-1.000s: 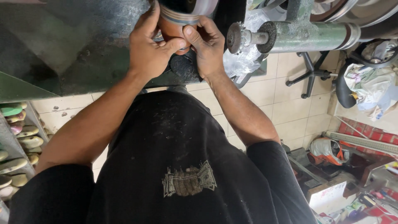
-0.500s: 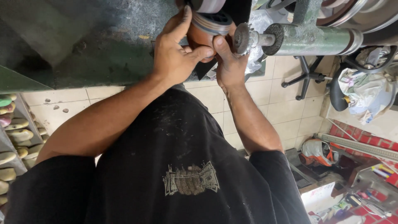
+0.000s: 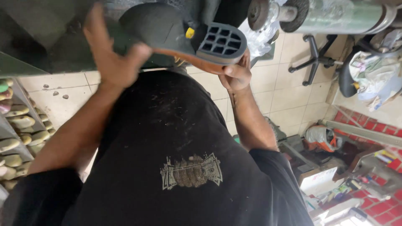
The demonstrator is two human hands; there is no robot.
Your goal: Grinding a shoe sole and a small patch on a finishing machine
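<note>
Pale floor tiles (image 3: 289, 90) spread below a green machine body (image 3: 46, 37), with a rack of shoe lasts (image 3: 16, 125) at the left and a cluttered red-brick corner at the near right. Both hands hold a shoe (image 3: 184, 35) sole-up, far in the scene and just left of the machine's spindle (image 3: 293, 14) with its dark wheel: the left hand (image 3: 111, 56), blurred, lies against the shoe's toe end with fingers spread apart, while the right hand (image 3: 236, 75) has its fingers curled tight under the grid-patterned heel (image 3: 222, 42). An office chair base (image 3: 314, 58) stands on the tiles to the right.
</note>
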